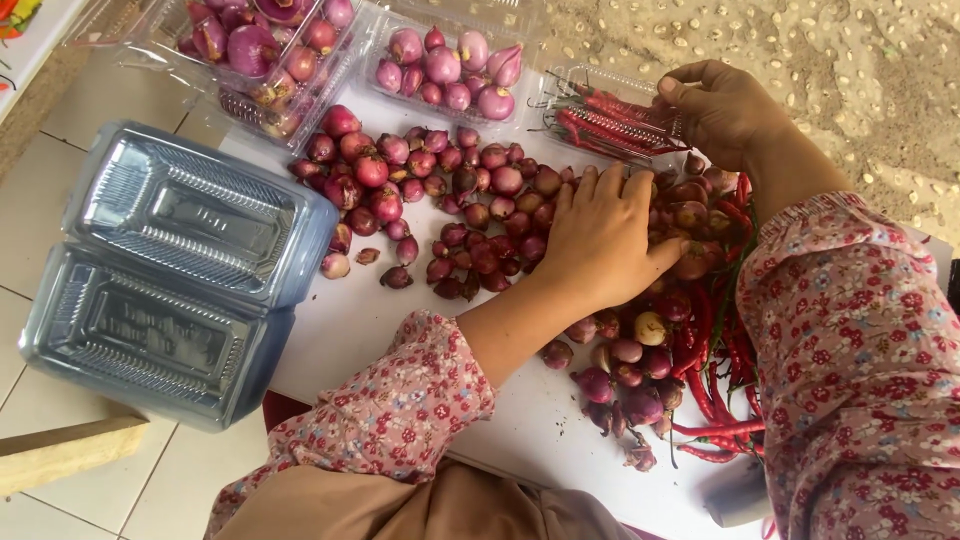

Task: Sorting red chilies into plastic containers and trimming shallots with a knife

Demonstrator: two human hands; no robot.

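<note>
**Shallots and chillies sorted by hand on a white board**

Seen from above, a person in floral sleeves works over a white board (400, 320) laid on a pale tiled floor (40, 200); beyond it, past the far fingertips, lies pebbled ground (800, 50). The left hand (600, 240) rests palm down on a spread of red shallots (440, 190), fingers loosely apart and flat, the thumb pressed against one shallot (692, 262) at the edge of the heap; whether it grips that bulb cannot be told. The right hand (725, 110) is curled at the rim of a clear tray of red chillies (610, 120), fingers bent together; what they pinch is hidden. More loose chillies (715, 370) lie below the left thumb, beside further shallots; two open clear boxes of shallots (450, 70) stand beyond the left fingertips; a stack of empty clear lidded boxes (180, 270) sits well apart, off to the side of the little finger; a wooden block (60, 450) lies near the stack on the tiles.
</note>
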